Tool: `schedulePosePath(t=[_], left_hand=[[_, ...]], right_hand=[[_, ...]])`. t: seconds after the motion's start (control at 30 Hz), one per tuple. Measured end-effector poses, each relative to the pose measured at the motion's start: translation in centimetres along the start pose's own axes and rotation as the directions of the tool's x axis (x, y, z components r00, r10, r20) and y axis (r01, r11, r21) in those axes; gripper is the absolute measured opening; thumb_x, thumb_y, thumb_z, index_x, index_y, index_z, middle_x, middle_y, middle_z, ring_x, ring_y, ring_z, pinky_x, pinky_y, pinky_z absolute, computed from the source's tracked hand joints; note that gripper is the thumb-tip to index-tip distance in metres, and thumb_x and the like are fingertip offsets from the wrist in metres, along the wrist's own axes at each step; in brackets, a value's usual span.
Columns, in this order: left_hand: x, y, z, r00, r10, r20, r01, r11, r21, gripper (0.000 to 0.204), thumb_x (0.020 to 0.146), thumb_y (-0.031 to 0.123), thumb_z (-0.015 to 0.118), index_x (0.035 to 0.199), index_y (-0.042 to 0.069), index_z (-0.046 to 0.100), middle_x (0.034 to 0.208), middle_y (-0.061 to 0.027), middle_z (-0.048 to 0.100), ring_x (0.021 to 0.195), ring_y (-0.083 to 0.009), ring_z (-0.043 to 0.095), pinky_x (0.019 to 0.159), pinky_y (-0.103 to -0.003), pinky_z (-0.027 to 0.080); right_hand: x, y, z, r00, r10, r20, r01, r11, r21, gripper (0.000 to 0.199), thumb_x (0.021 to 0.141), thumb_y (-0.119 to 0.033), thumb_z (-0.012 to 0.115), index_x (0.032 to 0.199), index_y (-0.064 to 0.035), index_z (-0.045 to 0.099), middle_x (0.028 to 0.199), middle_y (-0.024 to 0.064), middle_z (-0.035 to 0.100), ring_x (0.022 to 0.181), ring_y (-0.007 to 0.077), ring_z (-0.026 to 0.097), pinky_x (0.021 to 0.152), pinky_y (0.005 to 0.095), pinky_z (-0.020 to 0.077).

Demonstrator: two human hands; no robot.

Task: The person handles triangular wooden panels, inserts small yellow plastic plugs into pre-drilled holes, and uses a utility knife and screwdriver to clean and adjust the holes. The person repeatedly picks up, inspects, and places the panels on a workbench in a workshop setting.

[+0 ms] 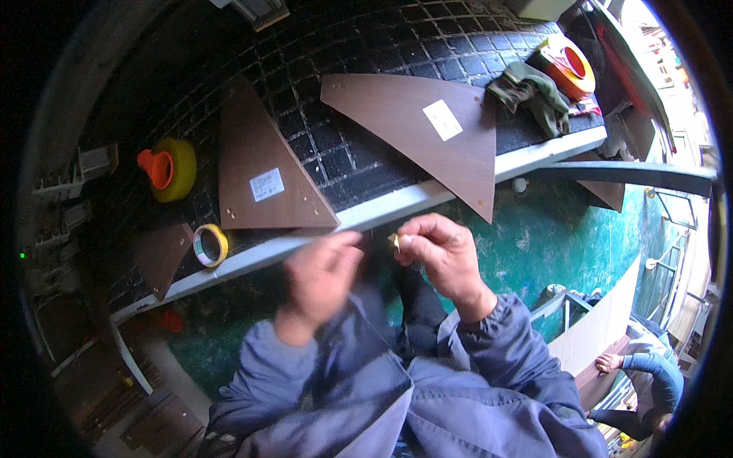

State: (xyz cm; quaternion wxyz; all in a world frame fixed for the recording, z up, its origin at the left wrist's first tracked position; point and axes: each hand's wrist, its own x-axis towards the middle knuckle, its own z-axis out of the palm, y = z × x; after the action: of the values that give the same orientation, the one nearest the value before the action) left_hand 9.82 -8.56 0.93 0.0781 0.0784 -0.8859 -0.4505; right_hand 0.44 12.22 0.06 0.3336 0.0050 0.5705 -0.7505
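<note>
"What do the hands have?"

"Taking the clock from the middle of the view, the right hand (447, 263), near four, pinches a small gold-coloured pointed piece (395, 241) between thumb and fingertips; it's too small to identify. The left hand (321, 286), at seven, is blurred, so I can't tell whether its fingers grip anything."

"And around them?"

"At ten lies a brown wood-look triangular panel (248, 149) with a white label; at one, a second brown wood-look panel (389, 111), roughly triangular and labelled too. Its lower corner juts past the pale straight bench edge (534, 159) towards the hands."

"Anything else crowding the bench?"

"A yellow-rimmed tape ring (222, 246) at nine, by the front edge, between the first panel and a smaller brown panel (164, 259). Nearer ten, a yellow tape roll with an orange core (183, 169). At two, a crumpled camouflage cloth (534, 95) reaches the second panel's far corner, with a red-and-yellow roll (580, 72) beside it."

"Who's at four?"

"A co-worker, well apart, one hand (609, 362) on a brown board (592, 384) over the green floor (504, 256) side."
</note>
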Motion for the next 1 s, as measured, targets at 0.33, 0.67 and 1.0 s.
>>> schedulePosePath(t=[0.33, 0.67, 1.0], left_hand=[[3.4, -1.7, 5.1, 0.913, -0.236, 0.332, 0.406, 0.604, -0.686, 0.018, 0.102, 0.010, 0.070, 0.114, -0.002, 0.066, 0.100, -0.0064, 0.070, 0.081, -0.0105, 0.068, 0.069, -0.025, 0.059], [7.0, -2.7, 2.1, 0.906, -0.269, 0.327, 0.422, 0.501, -0.756, 0.014, 0.096, 0.003, 0.075, 0.109, -0.001, 0.072, 0.098, -0.0052, 0.072, 0.082, -0.0105, 0.068, 0.070, -0.025, 0.057], [10.7, -3.2, -0.7, 0.913, -0.288, 0.289, 0.408, 0.631, -0.660, 0.005, 0.098, 0.002, 0.067, 0.093, 0.001, 0.066, 0.080, -0.0024, 0.064, 0.072, -0.0057, 0.061, 0.062, -0.024, 0.049]], right_hand=[[3.1, 0.8, 0.4, 0.960, -0.277, -0.033, 0.225, 0.840, -0.493, 0.009, 0.094, 0.007, 0.070, 0.101, 0.0023, 0.068, 0.092, 0.0050, 0.072, 0.083, 0.0093, 0.066, 0.072, 0.0241, 0.0539], [7.1, -3.1, 2.6, 0.882, -0.386, 0.271, 0.468, 0.648, -0.601, 0.024, 0.082, 0.012, 0.071, 0.102, -0.0009, 0.069, 0.089, 0.0135, 0.070, 0.078, 0.0264, 0.071, 0.068, 0.0331, 0.0545], [10.8, -4.8, 3.1, 0.921, -0.250, 0.300, 0.384, 0.722, -0.576, 0.038, 0.087, 0.000, 0.082, 0.120, 0.0040, 0.065, 0.091, 0.0107, 0.073, 0.076, 0.0162, 0.073, 0.070, 0.0275, 0.0578]])
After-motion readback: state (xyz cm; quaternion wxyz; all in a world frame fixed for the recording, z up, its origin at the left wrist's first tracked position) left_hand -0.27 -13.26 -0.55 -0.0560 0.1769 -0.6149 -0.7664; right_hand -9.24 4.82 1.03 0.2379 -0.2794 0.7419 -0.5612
